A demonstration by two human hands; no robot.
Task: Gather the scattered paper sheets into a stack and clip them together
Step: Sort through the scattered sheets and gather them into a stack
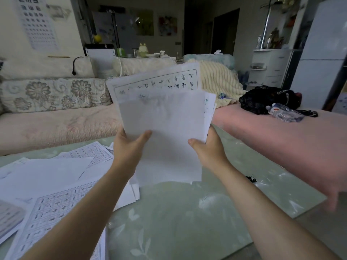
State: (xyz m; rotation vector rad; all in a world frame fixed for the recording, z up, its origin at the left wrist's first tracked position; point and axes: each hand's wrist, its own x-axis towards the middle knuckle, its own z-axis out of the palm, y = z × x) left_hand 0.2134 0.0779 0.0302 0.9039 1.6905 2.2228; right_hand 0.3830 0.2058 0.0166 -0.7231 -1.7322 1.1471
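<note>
Both hands, left hand (127,147) and right hand (206,149), grip a fanned sheaf of thin white sheets (165,117) above the glossy green table (187,212); loose printed pages (56,184) litter its left edge

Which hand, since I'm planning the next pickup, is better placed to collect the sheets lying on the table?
Probably left. The loose sheets lie beside the left hand, while the right hand is farther off and could keep its grip on the held bundle.

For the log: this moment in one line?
left hand, right hand: holding paper stack | loose sheets: on table | binder clip: on table, untouched
</note>
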